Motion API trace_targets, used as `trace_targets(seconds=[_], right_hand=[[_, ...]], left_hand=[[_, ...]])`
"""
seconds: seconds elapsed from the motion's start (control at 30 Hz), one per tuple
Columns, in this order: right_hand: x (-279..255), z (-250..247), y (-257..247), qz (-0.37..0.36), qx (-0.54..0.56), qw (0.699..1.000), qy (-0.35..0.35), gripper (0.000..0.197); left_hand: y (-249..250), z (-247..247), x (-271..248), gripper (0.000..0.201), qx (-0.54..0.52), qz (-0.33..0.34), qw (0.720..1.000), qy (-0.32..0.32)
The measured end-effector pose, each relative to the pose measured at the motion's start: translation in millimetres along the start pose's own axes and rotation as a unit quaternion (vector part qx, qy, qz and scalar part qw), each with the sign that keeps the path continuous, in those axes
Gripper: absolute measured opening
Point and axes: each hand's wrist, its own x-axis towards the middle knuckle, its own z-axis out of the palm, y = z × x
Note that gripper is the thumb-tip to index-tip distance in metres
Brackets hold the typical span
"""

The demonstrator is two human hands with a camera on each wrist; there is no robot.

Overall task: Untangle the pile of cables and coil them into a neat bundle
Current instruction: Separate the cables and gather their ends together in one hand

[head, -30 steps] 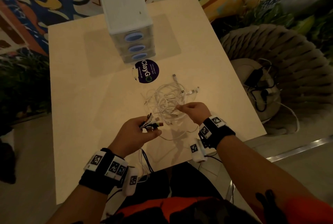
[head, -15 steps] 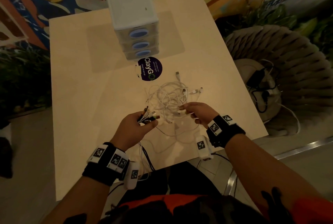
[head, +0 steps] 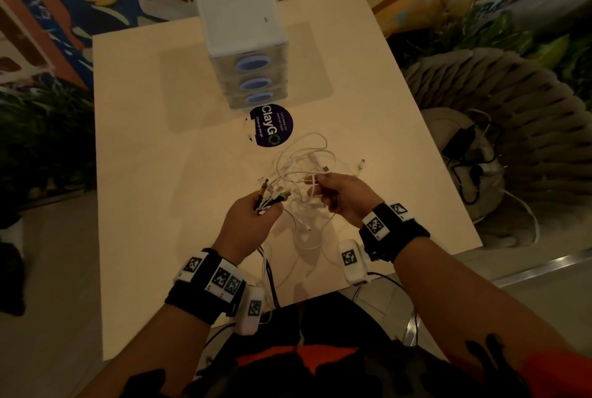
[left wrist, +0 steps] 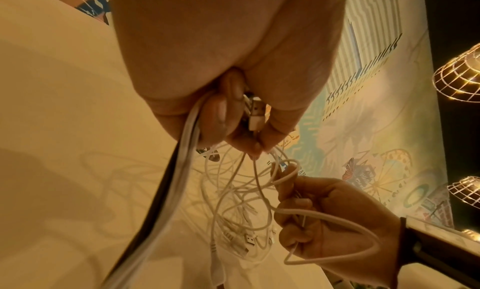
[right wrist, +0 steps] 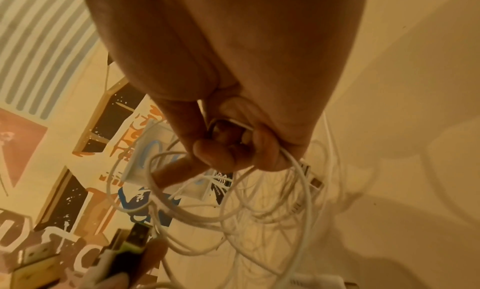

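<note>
Tangled thin white cables [head: 304, 170] are hanging between both hands over the near half of the pale wooden counter [head: 144, 141].

Left hand [head: 248, 223] is gripping a gathered bunch of plug ends [head: 269, 197], fingers [left wrist: 221, 112] curled tight round them; right hand [head: 344, 197] is pinching one white strand [right wrist: 291, 156] with curled fingers. Loose loops are sagging onto the counter near its front edge. Pulling the strand hard could, I judge, cinch the crossed loops into a knot, or drag plugs out of the left hand's grip.
</note>
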Motion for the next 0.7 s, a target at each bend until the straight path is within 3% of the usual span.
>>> trace_targets(seconds=[0.2, 0.33, 0.5, 0.7], right_hand=[[3, 8, -4, 0.019, -0.058, 0.998, -0.027, 0.034], [5, 11, -4, 0.009, -0.042, 0.998, -0.044, 0.032], [7, 13, -6, -0.071, -0.129, 0.988, -0.038, 0.015], [12, 10, -2, -0.122, -0.176, 0.976, -0.033, 0.022]], left_hand=[[-1, 5, 6, 0.005, -0.054, -0.021, 0.998, 0.024], [1, 7, 9, 0.013, -0.104, -0.047, 0.992, 0.047], [5, 7, 13, 0.014, -0.162, -0.075, 0.981, 0.072], [4, 10, 21, 0.025, -0.251, -0.118, 0.957, 0.083]])
